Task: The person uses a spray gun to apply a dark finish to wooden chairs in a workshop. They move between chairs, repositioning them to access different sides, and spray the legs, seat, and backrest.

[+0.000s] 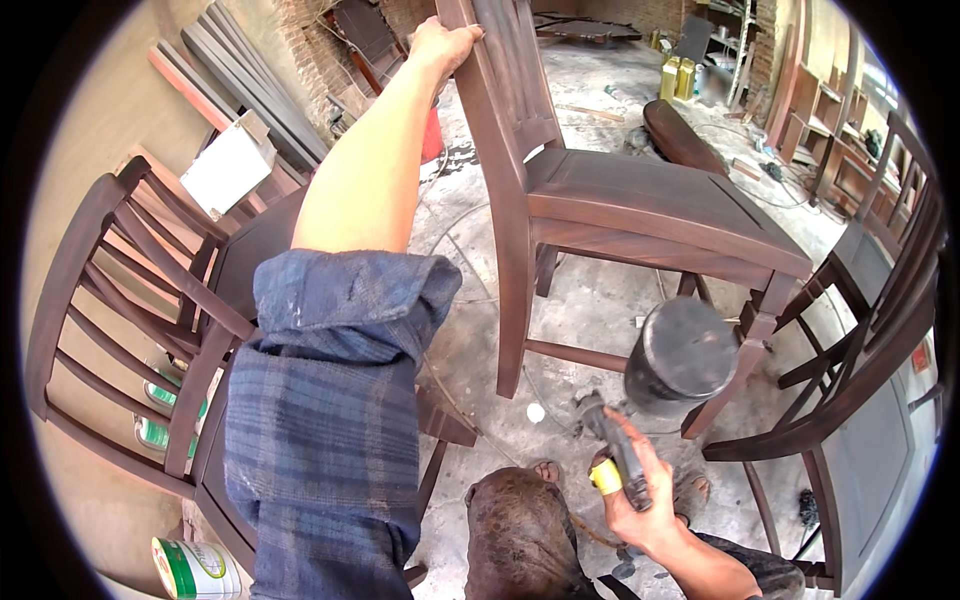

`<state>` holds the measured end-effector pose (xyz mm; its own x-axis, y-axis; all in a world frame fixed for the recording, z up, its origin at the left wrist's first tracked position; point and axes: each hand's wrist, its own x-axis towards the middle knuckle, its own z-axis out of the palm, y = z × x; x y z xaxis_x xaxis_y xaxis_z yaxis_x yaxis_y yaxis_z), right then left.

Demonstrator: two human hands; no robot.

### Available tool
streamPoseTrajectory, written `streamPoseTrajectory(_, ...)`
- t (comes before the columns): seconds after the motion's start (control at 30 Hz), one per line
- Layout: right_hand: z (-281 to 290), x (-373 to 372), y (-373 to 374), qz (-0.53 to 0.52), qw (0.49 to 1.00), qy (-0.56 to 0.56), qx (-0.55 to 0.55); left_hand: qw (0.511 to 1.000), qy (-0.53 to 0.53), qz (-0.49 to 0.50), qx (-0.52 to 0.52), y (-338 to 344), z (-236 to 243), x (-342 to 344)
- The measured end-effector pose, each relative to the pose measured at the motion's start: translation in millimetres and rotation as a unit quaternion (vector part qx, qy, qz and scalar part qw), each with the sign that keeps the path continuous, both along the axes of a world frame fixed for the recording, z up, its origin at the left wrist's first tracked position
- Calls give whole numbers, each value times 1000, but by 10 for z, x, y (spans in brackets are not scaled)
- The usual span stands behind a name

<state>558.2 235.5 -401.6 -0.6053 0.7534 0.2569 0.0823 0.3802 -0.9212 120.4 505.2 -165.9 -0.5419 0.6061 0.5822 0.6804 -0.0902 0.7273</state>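
Note:
My left hand (443, 48), at the end of a bare forearm and rolled plaid sleeve, grips the upper back post of a dark brown wooden chair (650, 210) in front of me. My right hand (640, 510), low at the right, is closed round a dark spray gun (625, 450) with a yellow band and a hose below it. A black cylindrical cup (680, 355) sits just above the gun's front end, before the chair's legs; whether they are joined I cannot tell. My sandalled feet and a stained dark knee show beneath.
Slatted chairs flank me at left (140, 330) and right (840, 420). Leaning boards (240, 90), a white box (225, 165) and paint cans (195, 565) line the left wall. Hoses cross the concrete floor (460, 340). Yellow containers (677, 78) and shelving (800, 110) stand behind.

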Motion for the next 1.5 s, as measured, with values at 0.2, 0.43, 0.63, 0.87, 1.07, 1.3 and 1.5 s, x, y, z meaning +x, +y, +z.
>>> streamPoseTrajectory(0.2, 414, -102, 168, -3, 983, 72, 167, 999, -4, -46, 13, -127, 75, -63)
streamPoseTrajectory(0.43, 422, 205, 50, -112, 991, 67, 4, 997, -18, -68, 25, -59, 32, -62)
streamPoseTrajectory(0.63, 297, 312, -4, -168, 982, 79, 21, 996, -43, -82, 14, -187, 63, 33)
streamPoseTrajectory(0.87, 178, 383, 13, -122, 989, 78, 37, 995, -67, -80, -3, -385, 105, 298)
streamPoseTrajectory(1.07, -10, 281, 206, -90, 994, 59, -18, 988, -105, -112, -24, -352, 137, 108)
streamPoseTrajectory(1.3, -179, -30, 448, -25, 995, 87, -32, 989, -89, -110, -32, -223, 144, -149)
streamPoseTrajectory(1.5, -288, -161, 639, -45, 995, 80, -27, 984, -116, -119, -59, -334, 186, 63)
